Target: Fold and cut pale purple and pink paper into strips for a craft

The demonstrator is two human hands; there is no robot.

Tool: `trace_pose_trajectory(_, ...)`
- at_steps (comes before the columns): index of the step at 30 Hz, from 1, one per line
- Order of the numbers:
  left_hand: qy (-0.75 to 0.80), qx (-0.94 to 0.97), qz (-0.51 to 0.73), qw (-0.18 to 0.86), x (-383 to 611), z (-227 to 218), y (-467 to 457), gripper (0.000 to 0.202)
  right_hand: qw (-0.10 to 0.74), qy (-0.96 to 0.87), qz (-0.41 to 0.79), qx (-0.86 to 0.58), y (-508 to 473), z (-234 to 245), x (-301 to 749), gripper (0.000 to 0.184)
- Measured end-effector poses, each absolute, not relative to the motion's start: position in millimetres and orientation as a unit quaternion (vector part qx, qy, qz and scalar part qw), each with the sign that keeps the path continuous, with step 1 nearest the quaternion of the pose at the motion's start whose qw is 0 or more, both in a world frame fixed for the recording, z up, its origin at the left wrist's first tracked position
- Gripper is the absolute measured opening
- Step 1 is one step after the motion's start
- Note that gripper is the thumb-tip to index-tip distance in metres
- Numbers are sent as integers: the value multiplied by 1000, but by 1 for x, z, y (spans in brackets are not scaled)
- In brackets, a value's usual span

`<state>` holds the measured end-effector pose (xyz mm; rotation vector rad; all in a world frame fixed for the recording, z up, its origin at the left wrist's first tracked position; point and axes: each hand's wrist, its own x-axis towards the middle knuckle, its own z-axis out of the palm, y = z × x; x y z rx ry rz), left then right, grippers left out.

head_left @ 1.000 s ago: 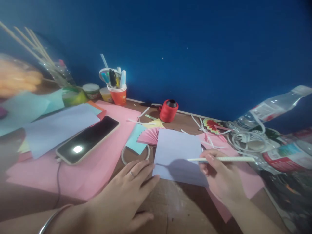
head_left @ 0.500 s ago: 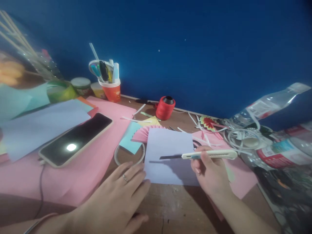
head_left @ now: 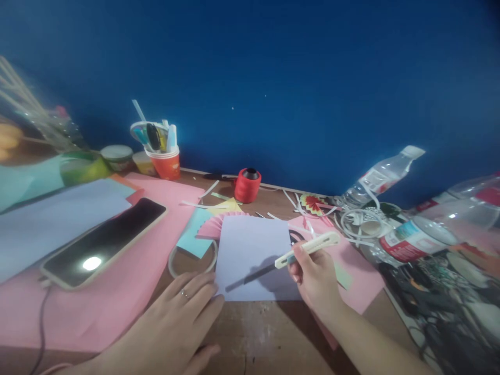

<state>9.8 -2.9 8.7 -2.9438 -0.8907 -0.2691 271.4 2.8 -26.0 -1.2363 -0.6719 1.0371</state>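
Craft knife (head_left: 318,247) | right fingers (head_left: 296,272) grasping it – blade tip indistinct | left fingers (head_left: 201,299) spread loosely – lavender paper (head_left: 253,245), corner hidden

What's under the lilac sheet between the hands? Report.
A pink pleated fan sticks out from under the lilac sheet at upper left; pink paper and a dark curved thing show along the right edge. How far any reaches beneath, and anything fully covered, cannot be seen.
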Motion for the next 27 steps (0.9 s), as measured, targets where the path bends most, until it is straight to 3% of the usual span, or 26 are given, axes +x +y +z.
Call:
trace_pose_trajectory(5, -306, -949, -75, 15, 10, 8, -5, 38, 672, -267, 456, -519, 9, -22, 273, 35)
trace_pose_trajectory(12, -327, -940, -82, -46, 3, 2, -5, 39, 630, -298, 534, -479, 10, -19, 274, 38)
trace_pose_trajectory(20, -327, -937, -83, -85, 6, 14, -3, 29, 573, -321, 483, -579, 7, -20, 271, 30)
trace_pose_trajectory(27, -335, -936, -68, -83, 10, 16, -3, 29, 580, -306, 462, -598, 9, -21, 274, 29)
